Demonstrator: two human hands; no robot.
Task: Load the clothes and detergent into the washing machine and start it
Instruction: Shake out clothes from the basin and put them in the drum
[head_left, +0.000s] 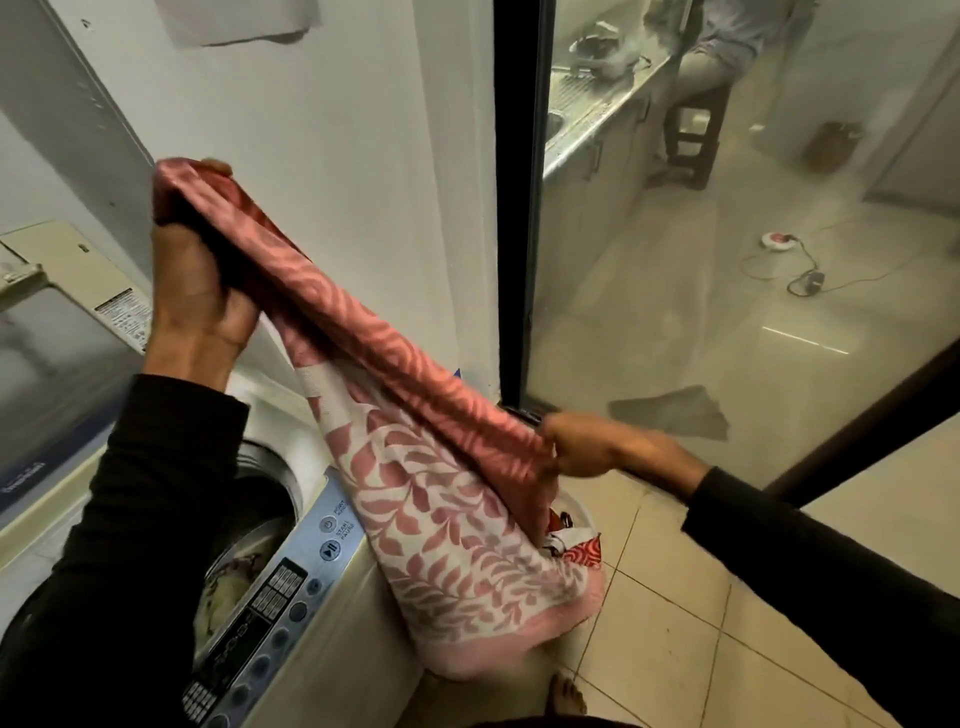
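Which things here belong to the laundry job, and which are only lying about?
Job: pink leaf-patterned cloth held in left hand and right hand; washing machine; laundry basket.
Lying about: grey rag; cable; stool.

Two hands stretch a pink leaf-patterned towel (415, 499) beside an open top-load washing machine (311, 597): left hand (195, 291) grips one end high, right hand (592, 447) pinches it lower.

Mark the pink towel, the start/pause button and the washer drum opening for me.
pink towel (415, 499): head view, leaf-patterned middle.
start/pause button (329, 550): head view, button face.
washer drum opening (260, 525): head view, dark inner wall.
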